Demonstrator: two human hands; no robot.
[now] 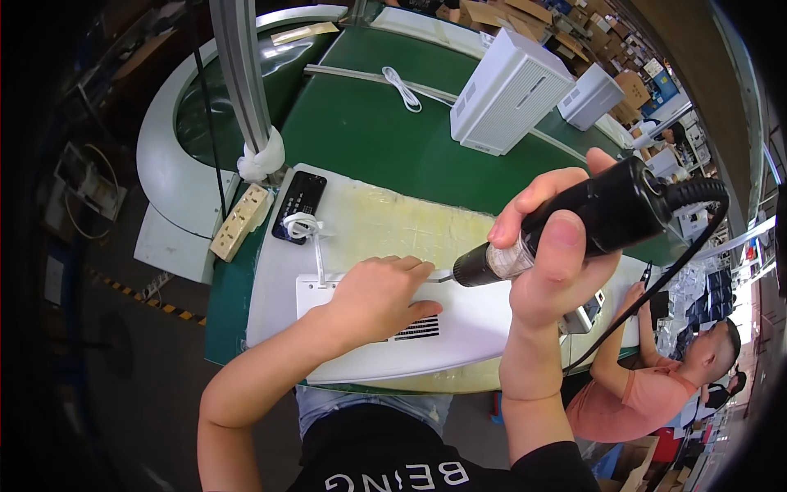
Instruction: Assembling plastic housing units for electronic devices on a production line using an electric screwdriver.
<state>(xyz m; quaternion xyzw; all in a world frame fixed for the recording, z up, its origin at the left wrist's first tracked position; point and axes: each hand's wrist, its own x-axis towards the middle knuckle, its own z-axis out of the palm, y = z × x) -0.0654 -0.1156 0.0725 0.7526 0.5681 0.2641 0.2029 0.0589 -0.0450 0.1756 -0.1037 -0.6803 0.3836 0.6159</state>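
On the bench in front of me lies a white housing [310, 297] with dark vent slots. A white cable [304, 225] rises from its left end, coiled and tied. My left hand [379, 297] rests on the housing with fingers stretched to the right and thumb apart. In my right hand [557, 238] is a black electric screwdriver [602, 209], its lead curving down on the right. The screwdriver's bit [443, 276] points left, into the gap between my left fingers and thumb; its tip is hidden there.
A phone [301, 205] and a power strip [242, 221] lie at the left, near a metal post [242, 74]. Beyond, a green conveyor [352, 115] carries white tower-shaped units [512, 94] and a bundled cord [402, 88]. A co-worker [648, 385] sits at the right.
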